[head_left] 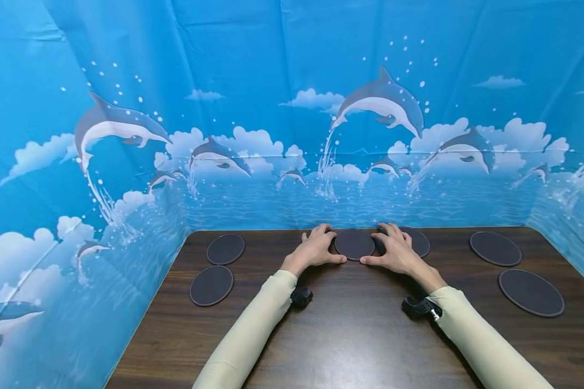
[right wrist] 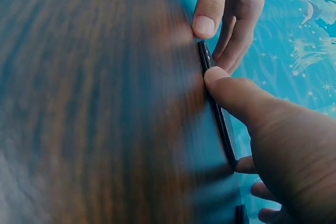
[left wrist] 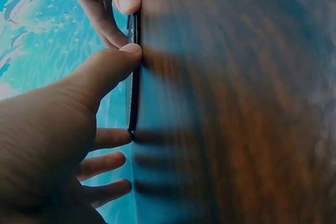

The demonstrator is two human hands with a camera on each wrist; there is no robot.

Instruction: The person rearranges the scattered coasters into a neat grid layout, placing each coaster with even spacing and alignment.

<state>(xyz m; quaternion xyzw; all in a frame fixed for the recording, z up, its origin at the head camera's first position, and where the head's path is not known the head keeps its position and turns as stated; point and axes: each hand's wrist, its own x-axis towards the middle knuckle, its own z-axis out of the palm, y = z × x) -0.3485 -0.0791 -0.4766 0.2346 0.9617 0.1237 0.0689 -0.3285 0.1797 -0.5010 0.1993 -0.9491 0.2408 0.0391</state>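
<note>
A dark round mat point(head_left: 354, 244) lies flat at the back of the brown table, between the two hands. The left hand point(head_left: 316, 249) holds its left side, thumb at the near edge and fingers spread toward the back. On the other side the right hand point(head_left: 395, 252) holds the mat in the same way. Seen edge-on in the left wrist view, the mat point(left wrist: 133, 93) is thin, with the left thumb and a fingertip on its rim. In the right wrist view the right thumb and a fingertip touch the mat's rim point(right wrist: 223, 124).
Another dark round mat point(head_left: 420, 243) is partly hidden behind the right hand. Two mats lie at the left, one behind point(head_left: 225, 249) and one nearer point(head_left: 211, 286). Two more lie at the right point(head_left: 495, 248). A blue dolphin-print curtain point(head_left: 253, 162) borders the table point(head_left: 350, 335).
</note>
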